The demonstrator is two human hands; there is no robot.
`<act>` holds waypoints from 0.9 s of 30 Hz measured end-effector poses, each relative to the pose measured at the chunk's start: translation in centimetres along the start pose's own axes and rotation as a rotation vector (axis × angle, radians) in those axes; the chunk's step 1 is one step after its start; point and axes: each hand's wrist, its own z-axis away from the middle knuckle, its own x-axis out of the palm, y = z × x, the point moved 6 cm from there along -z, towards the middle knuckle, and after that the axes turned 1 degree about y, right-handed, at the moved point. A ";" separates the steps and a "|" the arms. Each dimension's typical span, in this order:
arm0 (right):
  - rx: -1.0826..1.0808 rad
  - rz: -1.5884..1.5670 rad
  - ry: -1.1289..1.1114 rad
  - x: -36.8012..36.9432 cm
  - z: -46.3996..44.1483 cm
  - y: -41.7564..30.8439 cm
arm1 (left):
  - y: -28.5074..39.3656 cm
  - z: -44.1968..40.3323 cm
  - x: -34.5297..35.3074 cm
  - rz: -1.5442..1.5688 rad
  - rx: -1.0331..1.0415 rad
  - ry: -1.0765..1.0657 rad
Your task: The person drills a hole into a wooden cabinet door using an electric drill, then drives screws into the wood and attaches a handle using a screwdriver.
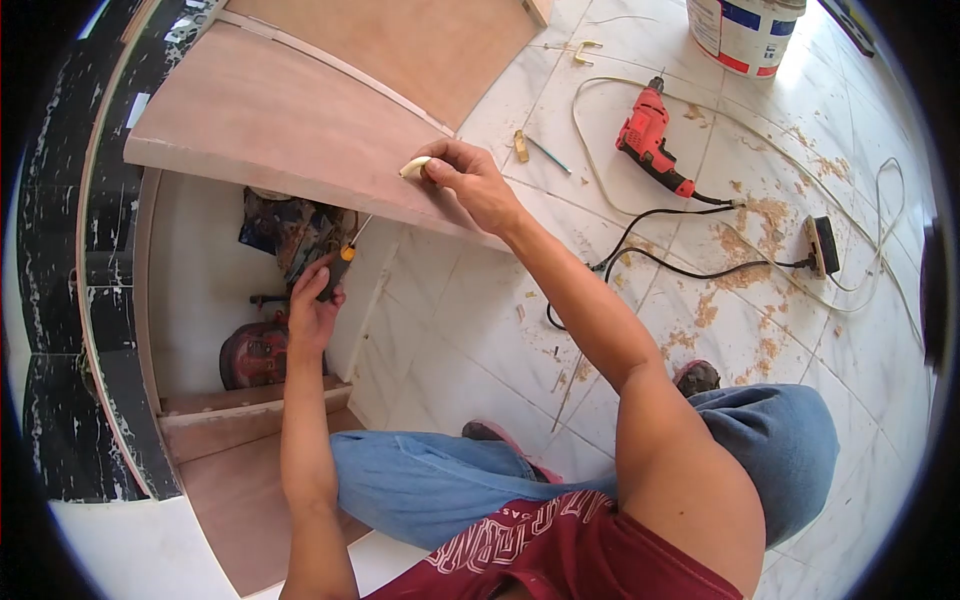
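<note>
My left hand [314, 308] is closed around the black and yellow handle of a screwdriver [342, 265], in the opening behind the wooden cabinet door [270, 125]. The shaft points up toward the door's underside, and its tip is hard to make out. On the other face of the door, my right hand [475, 188] pinches a small curved, cream-coloured pull handle [414, 167] between thumb and fingers. The handle lies at the door's surface; whether it is fastened cannot be seen.
A red drill [648, 140] lies on the tiled floor with its cord near a plug adapter [822, 247]. Wood shavings [765, 225] are scattered around. A gold handle [587, 52], a bucket [745, 35] and a thin blue rod [548, 152] are further off. Inside the cabinet sits a red tool [257, 355].
</note>
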 end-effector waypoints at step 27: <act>-0.038 0.187 0.063 0.5 0.6 -1.8 | 0.4 0.0 0.6 -0.024 0.030 -0.019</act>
